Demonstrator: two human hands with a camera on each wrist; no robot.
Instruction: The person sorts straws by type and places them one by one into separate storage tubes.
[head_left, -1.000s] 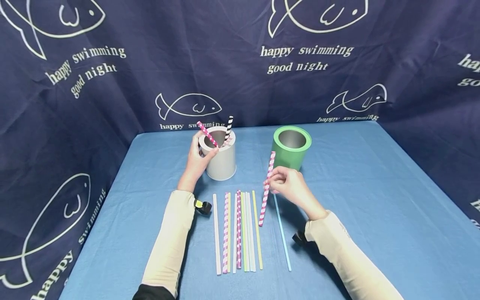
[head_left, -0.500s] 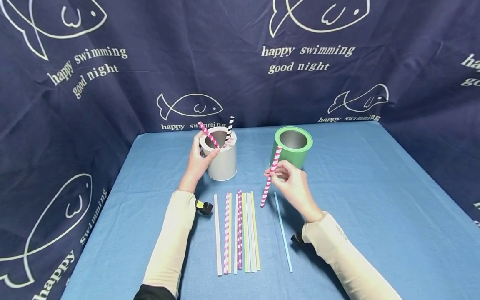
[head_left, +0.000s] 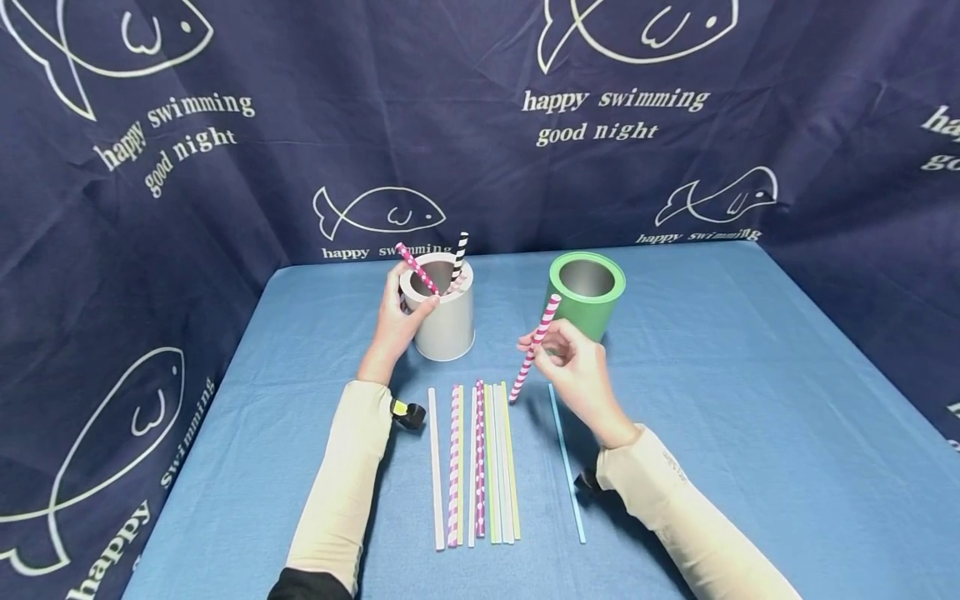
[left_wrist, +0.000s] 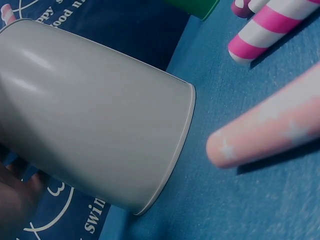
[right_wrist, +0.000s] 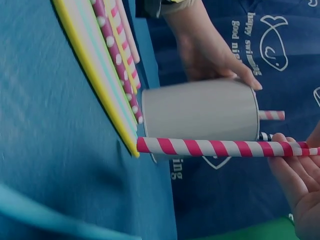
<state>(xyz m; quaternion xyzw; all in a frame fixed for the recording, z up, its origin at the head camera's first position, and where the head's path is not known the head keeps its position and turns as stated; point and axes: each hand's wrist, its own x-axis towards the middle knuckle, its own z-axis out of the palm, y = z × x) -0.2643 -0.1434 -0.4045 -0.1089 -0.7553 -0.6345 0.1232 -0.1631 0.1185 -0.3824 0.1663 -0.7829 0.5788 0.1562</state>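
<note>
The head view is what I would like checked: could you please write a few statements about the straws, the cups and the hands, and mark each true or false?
1. The right hand pinches a pink-and-white striped straw. True.
2. The left hand lies flat on the table. False: it grips the side of the grey cup.
3. The grey cup holds two straws, among them a black-and-white straw. True.
4. The green cup has a straw standing in it. False: none shows in it.
5. The light blue straw lies apart, right of the row of straws. True.
</note>
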